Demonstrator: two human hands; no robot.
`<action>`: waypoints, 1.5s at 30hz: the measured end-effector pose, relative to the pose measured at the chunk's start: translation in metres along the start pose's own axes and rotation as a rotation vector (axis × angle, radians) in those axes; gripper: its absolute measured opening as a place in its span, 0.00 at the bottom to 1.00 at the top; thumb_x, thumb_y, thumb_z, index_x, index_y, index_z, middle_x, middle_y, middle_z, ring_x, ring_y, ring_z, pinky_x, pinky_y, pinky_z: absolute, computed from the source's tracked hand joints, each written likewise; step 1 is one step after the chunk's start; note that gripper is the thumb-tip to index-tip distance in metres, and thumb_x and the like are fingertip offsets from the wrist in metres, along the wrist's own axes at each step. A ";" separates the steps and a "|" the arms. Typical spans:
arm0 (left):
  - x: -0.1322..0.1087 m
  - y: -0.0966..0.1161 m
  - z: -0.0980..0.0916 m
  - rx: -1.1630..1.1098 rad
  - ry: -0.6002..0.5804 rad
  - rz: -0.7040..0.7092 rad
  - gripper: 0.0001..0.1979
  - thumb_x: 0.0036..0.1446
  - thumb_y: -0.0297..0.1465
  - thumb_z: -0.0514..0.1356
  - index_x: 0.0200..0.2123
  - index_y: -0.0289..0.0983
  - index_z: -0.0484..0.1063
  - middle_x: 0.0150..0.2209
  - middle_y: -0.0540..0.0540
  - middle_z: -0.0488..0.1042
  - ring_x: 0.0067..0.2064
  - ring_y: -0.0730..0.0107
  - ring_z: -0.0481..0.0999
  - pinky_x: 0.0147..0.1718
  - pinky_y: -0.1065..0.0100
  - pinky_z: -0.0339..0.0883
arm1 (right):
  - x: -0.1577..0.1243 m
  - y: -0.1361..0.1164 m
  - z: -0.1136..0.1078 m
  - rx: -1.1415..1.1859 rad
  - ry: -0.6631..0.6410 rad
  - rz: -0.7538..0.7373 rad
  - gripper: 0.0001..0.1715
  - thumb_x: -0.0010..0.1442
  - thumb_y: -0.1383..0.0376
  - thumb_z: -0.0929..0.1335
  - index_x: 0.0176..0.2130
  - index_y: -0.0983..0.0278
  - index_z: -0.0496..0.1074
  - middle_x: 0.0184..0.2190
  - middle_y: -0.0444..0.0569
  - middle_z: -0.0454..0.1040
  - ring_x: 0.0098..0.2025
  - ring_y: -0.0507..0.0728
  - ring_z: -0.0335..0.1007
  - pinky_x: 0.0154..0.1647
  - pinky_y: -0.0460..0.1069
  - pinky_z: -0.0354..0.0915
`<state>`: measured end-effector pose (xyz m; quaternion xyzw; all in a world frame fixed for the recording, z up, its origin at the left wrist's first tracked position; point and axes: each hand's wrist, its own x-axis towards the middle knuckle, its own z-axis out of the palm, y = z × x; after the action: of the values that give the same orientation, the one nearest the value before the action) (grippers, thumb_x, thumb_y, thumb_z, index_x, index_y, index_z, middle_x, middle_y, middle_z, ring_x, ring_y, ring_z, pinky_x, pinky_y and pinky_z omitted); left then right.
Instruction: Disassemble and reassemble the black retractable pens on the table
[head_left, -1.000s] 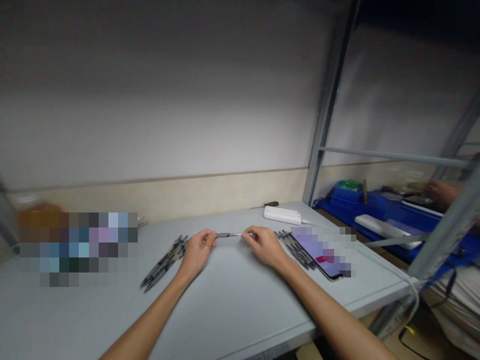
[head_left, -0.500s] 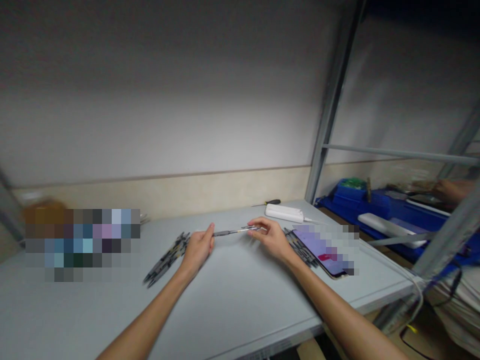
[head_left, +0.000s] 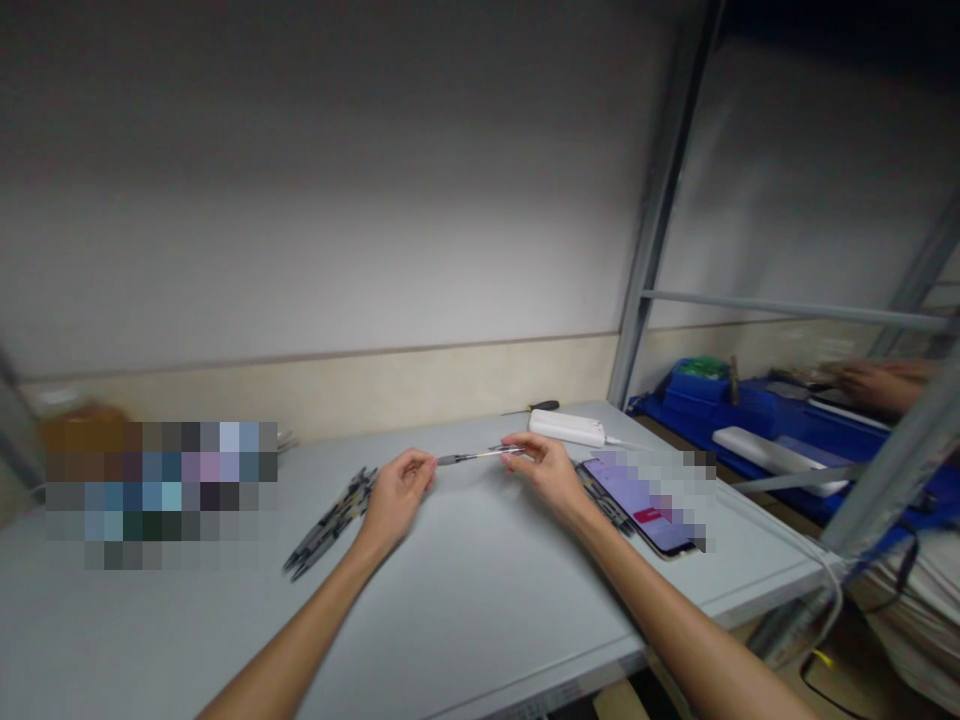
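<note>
A thin pen (head_left: 472,457) with a grey end spans the gap between my hands above the grey table (head_left: 450,610). My left hand (head_left: 397,493) pinches its grey end. Thumb and fingertips of my right hand (head_left: 550,472) are closed around the other end, with a second slim piece along it, too small to make out. Left of my left hand lies a pile of grey and black pens (head_left: 330,525). Another pile of pens (head_left: 607,500) lies beside my right wrist, partly hidden by it.
A phone (head_left: 641,505) lies right of the right-hand pile. Behind it are a white power strip (head_left: 566,428) and a screwdriver (head_left: 544,406). Blurred items stand at the left. Past the metal post (head_left: 652,230), a person's hand (head_left: 877,385) is over a blue surface.
My left fingers have curled more around the pen's grey end, and less of that end shows. The other person's hand has moved left and further into view.
</note>
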<state>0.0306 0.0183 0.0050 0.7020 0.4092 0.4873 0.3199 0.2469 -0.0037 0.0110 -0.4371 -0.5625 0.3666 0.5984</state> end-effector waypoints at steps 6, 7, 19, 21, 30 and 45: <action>0.003 -0.004 -0.002 0.086 0.044 -0.008 0.21 0.55 0.45 0.48 0.18 0.37 0.59 0.17 0.54 0.60 0.23 0.74 0.62 0.25 0.73 0.55 | 0.000 0.000 0.000 0.040 0.031 -0.019 0.16 0.40 0.62 0.73 0.32 0.66 0.73 0.33 0.50 0.74 0.31 0.53 0.68 0.30 0.47 0.66; 0.003 -0.004 -0.003 0.083 0.056 -0.009 0.21 0.55 0.45 0.48 0.17 0.37 0.58 0.17 0.54 0.59 0.23 0.74 0.62 0.25 0.73 0.55 | 0.000 -0.001 0.000 0.044 0.044 -0.021 0.16 0.40 0.62 0.72 0.32 0.66 0.73 0.32 0.50 0.73 0.30 0.53 0.68 0.29 0.47 0.65; 0.007 -0.012 -0.009 0.106 0.160 -0.025 0.21 0.54 0.46 0.48 0.18 0.38 0.58 0.17 0.53 0.60 0.26 0.70 0.66 0.27 0.73 0.56 | 0.003 -0.003 -0.007 0.071 0.220 -0.028 0.17 0.41 0.60 0.72 0.33 0.66 0.73 0.26 0.46 0.72 0.23 0.50 0.64 0.29 0.48 0.62; 0.006 -0.012 -0.009 0.102 0.152 -0.026 0.21 0.54 0.46 0.48 0.17 0.38 0.58 0.17 0.53 0.60 0.26 0.70 0.66 0.27 0.73 0.56 | 0.003 -0.003 -0.006 0.061 0.201 -0.024 0.17 0.41 0.60 0.72 0.33 0.66 0.73 0.26 0.47 0.72 0.23 0.51 0.65 0.30 0.48 0.62; 0.005 -0.007 -0.008 0.081 0.163 -0.021 0.22 0.53 0.47 0.50 0.17 0.37 0.59 0.16 0.53 0.61 0.24 0.71 0.65 0.25 0.72 0.56 | 0.000 -0.009 -0.004 0.033 0.189 -0.026 0.16 0.41 0.61 0.71 0.32 0.67 0.72 0.28 0.49 0.73 0.24 0.51 0.65 0.29 0.48 0.63; -0.001 -0.007 0.007 0.040 -0.004 -0.079 0.22 0.52 0.48 0.48 0.17 0.37 0.59 0.16 0.54 0.59 0.22 0.73 0.60 0.24 0.73 0.53 | -0.005 0.000 0.004 0.002 -0.002 -0.009 0.16 0.40 0.60 0.73 0.31 0.66 0.73 0.33 0.50 0.74 0.34 0.55 0.68 0.31 0.47 0.64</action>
<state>0.0349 0.0205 -0.0033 0.6925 0.4456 0.4645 0.3259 0.2421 -0.0075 0.0088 -0.4335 -0.5649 0.3651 0.5998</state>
